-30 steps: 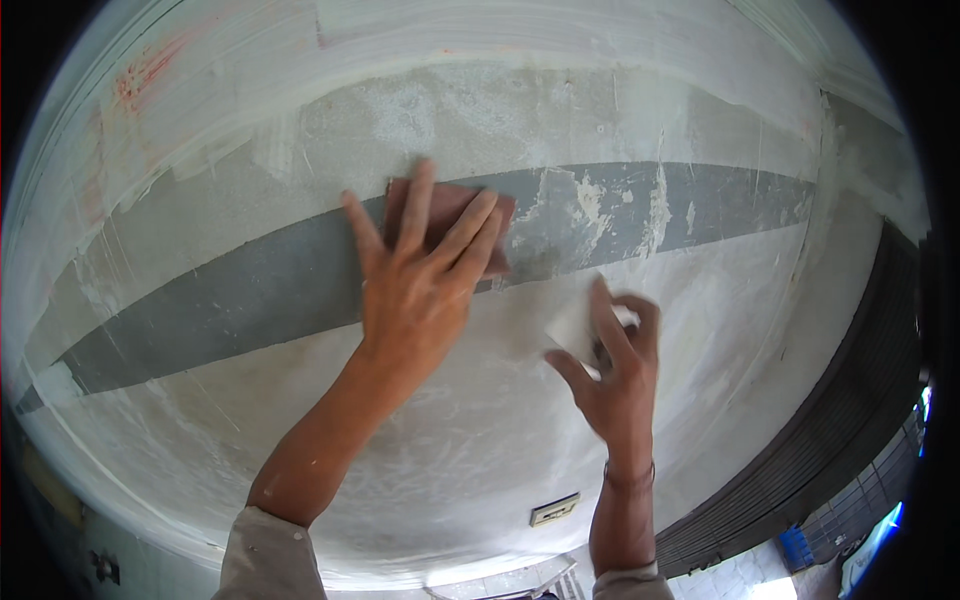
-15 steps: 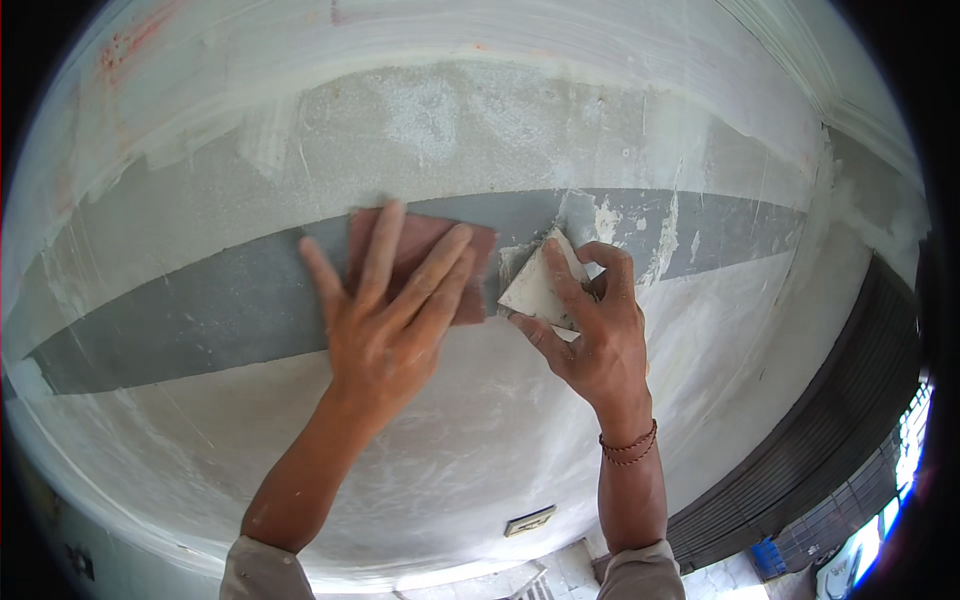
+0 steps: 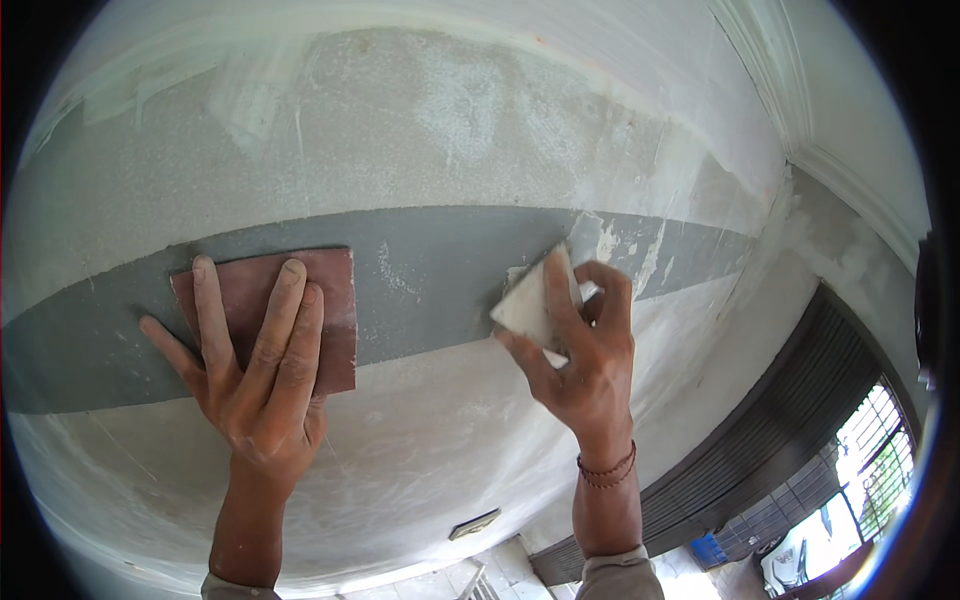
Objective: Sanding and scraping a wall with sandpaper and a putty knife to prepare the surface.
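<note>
My left hand (image 3: 265, 385) lies with its fingers stretched over a reddish-brown sandpaper sheet (image 3: 335, 330), holding it against the wall. The sheet covers part of a smooth dark grey band (image 3: 430, 270) that runs across the plaster; pale specks show on the band right of the sheet. In my right hand (image 3: 585, 360), a flat, off-white putty scraper (image 3: 530, 305) is pinched between thumb and fingers, its slanted edge at the band. Rough white putty patches (image 3: 610, 240) mark the band just beyond that hand. A braided cord circles my right wrist.
Above and below the band lies mottled grey plaster wall (image 3: 380, 120). A moulded cornice (image 3: 790, 90) runs along the upper right. Lower right are a dark ribbed shutter (image 3: 720, 450), a barred opening (image 3: 885, 460) and a blue container (image 3: 709, 550). A small wall plate (image 3: 475, 523) sits low down.
My left hand has slid the sandpaper left and slightly down along the band. My right hand keeps the scraper near the same patch. The view has turned, showing more of the barred opening.
</note>
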Demonstrator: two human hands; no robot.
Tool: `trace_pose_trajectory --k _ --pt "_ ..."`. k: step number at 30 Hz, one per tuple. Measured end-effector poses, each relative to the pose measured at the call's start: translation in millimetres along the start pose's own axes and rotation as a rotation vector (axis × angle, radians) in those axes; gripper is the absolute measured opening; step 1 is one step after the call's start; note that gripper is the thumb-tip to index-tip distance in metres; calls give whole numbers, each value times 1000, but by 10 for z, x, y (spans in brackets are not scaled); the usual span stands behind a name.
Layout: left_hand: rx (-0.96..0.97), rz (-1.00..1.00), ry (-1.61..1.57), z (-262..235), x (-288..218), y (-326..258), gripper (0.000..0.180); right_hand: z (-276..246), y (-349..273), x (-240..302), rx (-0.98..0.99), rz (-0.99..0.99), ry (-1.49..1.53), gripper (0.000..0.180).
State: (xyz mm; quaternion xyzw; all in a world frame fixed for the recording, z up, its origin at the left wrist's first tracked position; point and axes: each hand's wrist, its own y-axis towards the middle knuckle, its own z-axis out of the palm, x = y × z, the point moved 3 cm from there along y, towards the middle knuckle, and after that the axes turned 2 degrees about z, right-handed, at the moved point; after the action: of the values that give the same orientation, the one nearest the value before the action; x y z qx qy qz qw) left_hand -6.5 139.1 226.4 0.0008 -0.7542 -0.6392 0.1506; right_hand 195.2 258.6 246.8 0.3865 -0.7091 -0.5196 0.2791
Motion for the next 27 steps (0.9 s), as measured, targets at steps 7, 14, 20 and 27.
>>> trace_pose_trajectory --k 7,14,20,27 --pt "-31 -34 -31 6 11 -12 27 -15 -46 99 12 28 -79 61" --pt "-62 -52 -96 15 23 -30 26 15 -11 222 39 96 -82 61" --pt "-56 1 -130 20 45 -60 32 73 -62 280 50 160 -81 59" --pt "-35 -13 -142 5 73 -52 31 116 -16 403 -6 186 -139 57"
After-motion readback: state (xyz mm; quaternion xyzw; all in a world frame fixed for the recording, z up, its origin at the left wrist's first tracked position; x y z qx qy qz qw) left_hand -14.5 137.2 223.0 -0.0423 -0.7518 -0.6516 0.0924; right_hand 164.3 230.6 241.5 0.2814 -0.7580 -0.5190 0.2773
